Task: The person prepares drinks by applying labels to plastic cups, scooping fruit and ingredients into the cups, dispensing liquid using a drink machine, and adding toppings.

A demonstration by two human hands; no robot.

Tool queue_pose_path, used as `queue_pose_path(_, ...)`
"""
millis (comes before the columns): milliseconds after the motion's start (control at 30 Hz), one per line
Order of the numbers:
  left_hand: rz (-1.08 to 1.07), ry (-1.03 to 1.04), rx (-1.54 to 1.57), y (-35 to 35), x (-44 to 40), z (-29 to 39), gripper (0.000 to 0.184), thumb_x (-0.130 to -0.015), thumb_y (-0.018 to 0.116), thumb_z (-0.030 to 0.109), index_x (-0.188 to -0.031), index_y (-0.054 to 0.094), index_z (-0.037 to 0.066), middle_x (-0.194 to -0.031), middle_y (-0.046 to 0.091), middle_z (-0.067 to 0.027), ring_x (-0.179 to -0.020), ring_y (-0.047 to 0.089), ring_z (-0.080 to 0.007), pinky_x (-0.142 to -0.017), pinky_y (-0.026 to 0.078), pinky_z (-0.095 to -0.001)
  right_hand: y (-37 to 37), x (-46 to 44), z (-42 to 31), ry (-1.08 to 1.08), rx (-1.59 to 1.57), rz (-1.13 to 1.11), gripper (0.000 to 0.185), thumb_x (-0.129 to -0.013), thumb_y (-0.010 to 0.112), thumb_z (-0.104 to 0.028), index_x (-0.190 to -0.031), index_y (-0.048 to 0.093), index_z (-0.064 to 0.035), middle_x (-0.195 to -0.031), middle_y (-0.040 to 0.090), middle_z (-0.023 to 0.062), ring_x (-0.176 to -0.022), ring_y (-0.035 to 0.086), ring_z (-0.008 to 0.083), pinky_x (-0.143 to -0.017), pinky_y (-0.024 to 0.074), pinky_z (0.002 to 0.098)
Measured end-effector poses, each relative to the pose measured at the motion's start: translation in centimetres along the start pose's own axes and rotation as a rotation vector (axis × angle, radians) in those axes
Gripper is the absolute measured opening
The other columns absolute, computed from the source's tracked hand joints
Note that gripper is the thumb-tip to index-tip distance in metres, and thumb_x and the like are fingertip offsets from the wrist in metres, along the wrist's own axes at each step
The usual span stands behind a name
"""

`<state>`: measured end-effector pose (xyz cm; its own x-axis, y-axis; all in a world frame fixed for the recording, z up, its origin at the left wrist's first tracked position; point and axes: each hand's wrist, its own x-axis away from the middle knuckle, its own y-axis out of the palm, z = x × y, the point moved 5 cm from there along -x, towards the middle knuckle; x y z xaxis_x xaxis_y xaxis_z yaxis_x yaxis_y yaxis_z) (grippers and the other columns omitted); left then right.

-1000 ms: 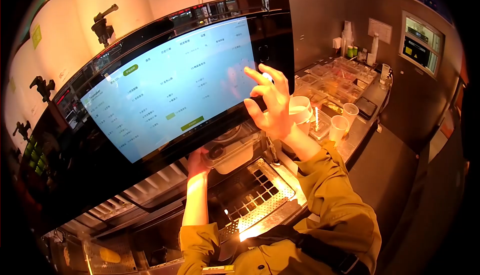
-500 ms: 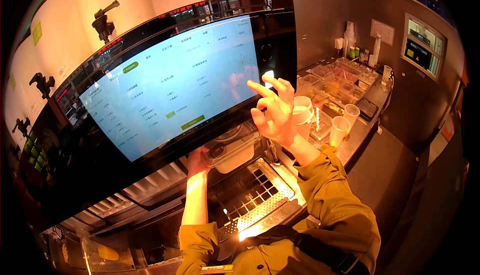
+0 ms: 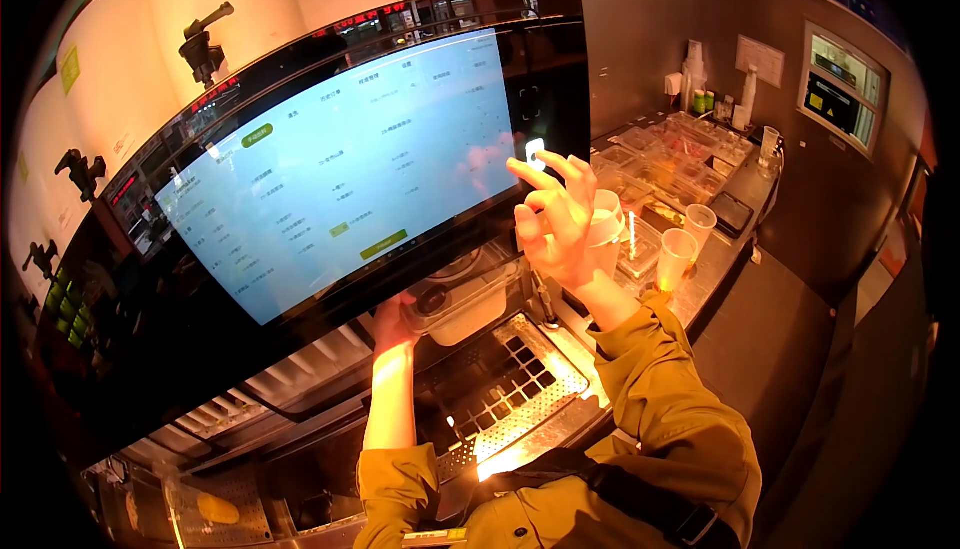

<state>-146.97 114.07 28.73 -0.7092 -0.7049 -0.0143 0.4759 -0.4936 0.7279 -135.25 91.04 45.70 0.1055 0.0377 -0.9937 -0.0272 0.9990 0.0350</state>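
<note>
A large touch screen (image 3: pixel 340 184) with a menu of text and a green button fills the upper left. In front of its right edge, my right hand (image 3: pixel 555 224) is raised with the index finger stretched toward the glass and the other fingers loosely apart, holding nothing. I cannot tell whether the fingertip touches. Below the screen, my left hand (image 3: pixel 394 325) grips the left side of a clear plastic container (image 3: pixel 468 317); its fingers are partly hidden. A dark round part shows on the container's near left, and the screen covers its top.
Under the container lies a perforated metal drip tray (image 3: pixel 530 384). To the right, clear plastic cups (image 3: pixel 677 257) and a white tub (image 3: pixel 604 221) stand on the counter, with lidded food trays (image 3: pixel 680 154) behind. White tanks (image 3: pixel 225 9) with black taps rise behind the screen.
My right hand has shifted slightly right, away from the menu area. My left hand and the container have stayed put. The view has moved a little.
</note>
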Motion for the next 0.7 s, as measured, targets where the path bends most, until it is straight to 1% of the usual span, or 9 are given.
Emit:
queue_pose_path(33,-0.009,-0.002,0.013,0.4,0.2,0.1,0.011,-0.065,0.042,-0.007,-0.067,0.049,0.002,-0.082,0.055,-0.0087,-0.076,0.056,-0.0217,-0.066,0.052,-0.0298,0.0,0.0,0.1,0.004,0.002,0.002,0.018,-0.076,0.058,-0.017,-0.066,0.046,-0.0070,-0.101,0.062,0.0058,-0.102,0.047,0.0281,-0.087,0.0300,0.0414)
queue_pose_path(133,0.104,0.007,-0.049,0.7,1.0,0.5,0.011,-0.066,0.042,-0.007,-0.066,0.048,0.003,-0.083,0.055,-0.0089,-0.078,0.056,-0.0220,-0.067,0.052,-0.0301,0.1,-0.1,0.1,0.005,0.019,-0.028,0.017,-0.075,0.058,-0.016,-0.066,0.046,-0.0070,-0.101,0.062,0.0061,-0.101,0.048,0.0279,-0.087,0.0301,0.0418)
queue_pose_path(267,0.067,0.002,-0.016,-0.9,-0.3,-0.1,0.010,-0.067,0.043,-0.005,-0.065,0.047,0.003,-0.084,0.054,-0.0096,-0.079,0.056,-0.0228,-0.069,0.053,-0.0318,-0.8,-1.1,-0.2,0.020,-0.014,0.003,0.016,-0.073,0.059,-0.015,-0.066,0.048,-0.0066,-0.102,0.061,0.0065,-0.099,0.049,0.0276,-0.088,0.0302,0.0420)
queue_pose_path(333,0.038,0.004,-0.010,0.0,0.2,0.0,0.010,-0.068,0.042,-0.005,-0.064,0.046,0.003,-0.085,0.054,-0.0100,-0.079,0.056,-0.0231,-0.070,0.053,-0.0327,-0.6,-1.8,-0.3,0.006,-0.014,0.000,0.016,-0.073,0.059,-0.015,-0.066,0.048,-0.0066,-0.101,0.062,0.0068,-0.099,0.050,0.0273,-0.088,0.0304,0.0415)
queue_pose_path(433,0.051,-0.018,-0.039,0.2,0.3,0.2,0.009,-0.069,0.042,-0.004,-0.065,0.046,0.003,-0.084,0.053,-0.0104,-0.080,0.056,-0.0235,-0.072,0.053,-0.0338,-0.1,-1.9,-0.4,-0.053,-0.038,0.009,0.016,-0.073,0.059,-0.015,-0.065,0.048,-0.0068,-0.099,0.062,0.0070,-0.099,0.051,0.0273,-0.089,0.0302,0.0409)
queue_pose_path(533,0.128,0.037,-0.056,1.8,1.8,0.8,0.008,-0.069,0.042,-0.004,-0.067,0.046,0.003,-0.084,0.053,-0.0109,-0.081,0.056,-0.0245,-0.072,0.054,-0.0359,0.1,-1.6,-0.8,-0.058,-0.039,0.007,0.016,-0.072,0.059,-0.015,-0.064,0.048,-0.0070,-0.099,0.062,0.0069,-0.099,0.051,0.0275,-0.090,0.0297,0.0413)
queue_pose_path(633,-0.050,0.031,-0.015,1.2,0.4,0.3,0.008,-0.068,0.041,-0.004,-0.069,0.047,0.002,-0.085,0.054,-0.0118,-0.080,0.057,-0.0255,-0.073,0.054,-0.0377,0.4,-1.7,-0.8,-0.048,-0.032,-0.031,0.016,-0.071,0.059,-0.014,-0.063,0.046,-0.0078,-0.099,0.063,0.0071,-0.098,0.052,0.0279,-0.092,0.0281,0.0412)
queue_pose_path(667,-0.087,0.003,-0.086,0.9,0.3,0.2,0.047,-0.058,0.038,-0.003,-0.103,0.049,-0.003,-0.103,0.054,-0.0165,-0.091,0.055,-0.0328,-0.079,0.051,-0.0402,0.4,-1.7,-0.8,-0.050,-0.031,-0.033,0.016,-0.071,0.059,-0.014,-0.063,0.046,-0.0079,-0.099,0.063,0.0071,-0.099,0.053,0.0280,-0.092,0.0278,0.0412)
queue_pose_path(700,-0.141,-0.033,-0.086,1.6,0.5,0.1,0.048,-0.058,0.039,-0.002,-0.105,0.049,-0.002,-0.103,0.055,-0.0161,-0.091,0.056,-0.0323,-0.079,0.052,-0.0391,-0.1,-1.5,-1.0,-0.062,-0.056,-0.017,0.016,-0.070,0.059,-0.013,-0.062,0.046,-0.0077,-0.098,0.063,0.0076,-0.098,0.053,0.0277,-0.093,0.0270,0.0409)
